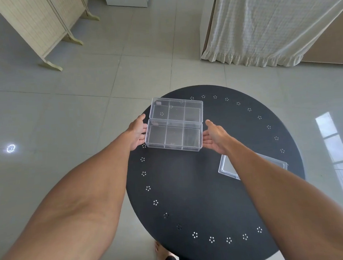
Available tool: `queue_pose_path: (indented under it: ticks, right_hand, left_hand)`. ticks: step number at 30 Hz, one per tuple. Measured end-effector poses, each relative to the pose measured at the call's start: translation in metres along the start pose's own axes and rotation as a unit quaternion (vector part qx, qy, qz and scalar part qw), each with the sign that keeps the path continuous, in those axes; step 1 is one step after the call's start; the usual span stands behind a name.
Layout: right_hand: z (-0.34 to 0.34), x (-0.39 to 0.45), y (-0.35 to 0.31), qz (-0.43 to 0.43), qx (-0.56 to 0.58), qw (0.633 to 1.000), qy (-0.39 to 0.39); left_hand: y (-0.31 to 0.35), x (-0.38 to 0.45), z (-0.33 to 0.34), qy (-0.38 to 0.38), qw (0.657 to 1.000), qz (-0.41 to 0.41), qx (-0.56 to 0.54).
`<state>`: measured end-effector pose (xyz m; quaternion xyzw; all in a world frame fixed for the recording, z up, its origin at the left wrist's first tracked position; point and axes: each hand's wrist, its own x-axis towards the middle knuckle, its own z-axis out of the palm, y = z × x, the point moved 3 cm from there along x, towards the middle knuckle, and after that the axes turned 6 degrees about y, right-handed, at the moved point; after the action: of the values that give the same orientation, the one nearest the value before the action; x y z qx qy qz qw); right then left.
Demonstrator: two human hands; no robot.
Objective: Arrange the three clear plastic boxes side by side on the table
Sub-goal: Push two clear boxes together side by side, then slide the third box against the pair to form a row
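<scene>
Two clear plastic boxes with three compartments each lie edge to edge at the far left of the round black table (201,188). The nearer box (174,136) has my left hand (137,132) at its left end and my right hand (214,137) at its right end, palms facing it, fingers spread. Whether the hands press the box I cannot tell. The farther box (176,109) touches its far side. A third clear box (227,167) lies at the right of the table, largely hidden under my right forearm.
The table has a ring of small flower-shaped holes near its rim and stands on a pale tiled floor. A folding screen (37,27) stands far left, a curtain (270,21) far right. My bare foot (162,252) shows below the table's near edge.
</scene>
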<state>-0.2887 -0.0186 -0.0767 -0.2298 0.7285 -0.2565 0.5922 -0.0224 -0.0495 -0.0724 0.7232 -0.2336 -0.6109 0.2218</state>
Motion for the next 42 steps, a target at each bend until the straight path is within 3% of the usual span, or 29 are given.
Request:
queue_pose_path:
  ticks: [18, 30, 42]
  right_hand:
    - [-0.004, 0.013, 0.009, 0.001, -0.004, 1.000, 0.018]
    - [-0.030, -0.025, 0.023, -0.006, -0.009, 0.999, 0.037]
    - [-0.135, -0.078, 0.066, -0.014, 0.057, 0.987, 0.147]
  left_hand:
    - [-0.004, 0.006, -0.009, 0.006, 1.000, 0.007, -0.005]
    - [0.002, -0.025, -0.028, 0.012, 0.998, 0.050, 0.030]
    - [-0.005, -0.088, 0.090, -0.115, 0.988, 0.064, 0.074]
